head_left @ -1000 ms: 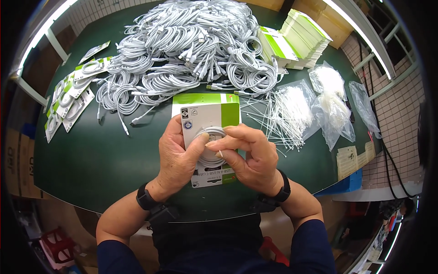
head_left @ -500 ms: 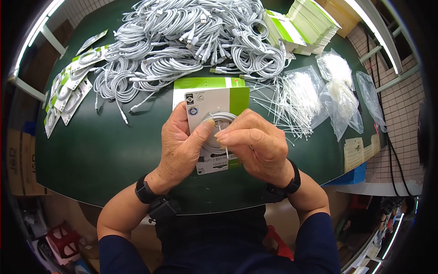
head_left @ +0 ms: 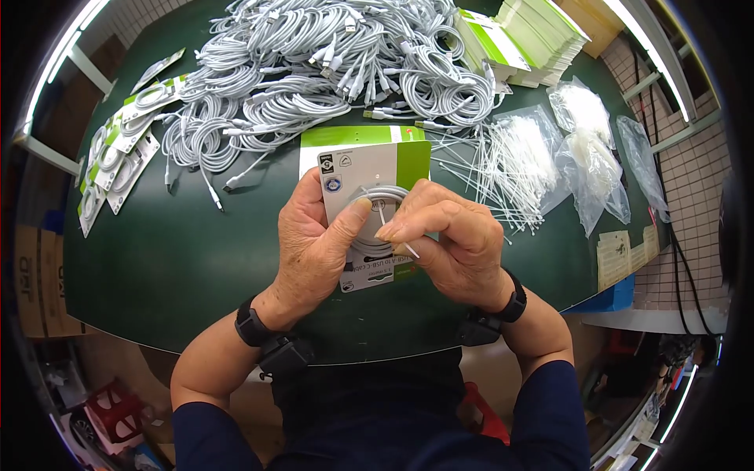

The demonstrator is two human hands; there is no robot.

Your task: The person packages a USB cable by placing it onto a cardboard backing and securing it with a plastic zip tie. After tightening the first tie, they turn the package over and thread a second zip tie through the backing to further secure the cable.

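Note:
In front of me I hold up a white and green packaging card (head_left: 345, 174) with a coiled white USB cable (head_left: 367, 246) lying against it. My left hand (head_left: 314, 239) is closed on the card's left edge, its thumb pressing the coil to the card. A thin white cable tie (head_left: 382, 213) runs across the coil's middle. My right hand (head_left: 448, 243) pinches this tie between thumb and fingers, and its free end sticks out below the fingertips. The back of the card is hidden.
A big heap of coiled white cables (head_left: 314, 55) covers the table's far side. Carded cables (head_left: 122, 153) lie at the left. Stacked cards (head_left: 534, 43) stand far right, with loose cable ties (head_left: 514, 169) and plastic bags (head_left: 589, 173) nearer. Another card (head_left: 357, 136) lies behind the held one.
My right hand has shifted slightly right and turned, drawing the cable tie's free end from pointing straight down to slanting down right. My left hand keeps its hold on the card and coil.

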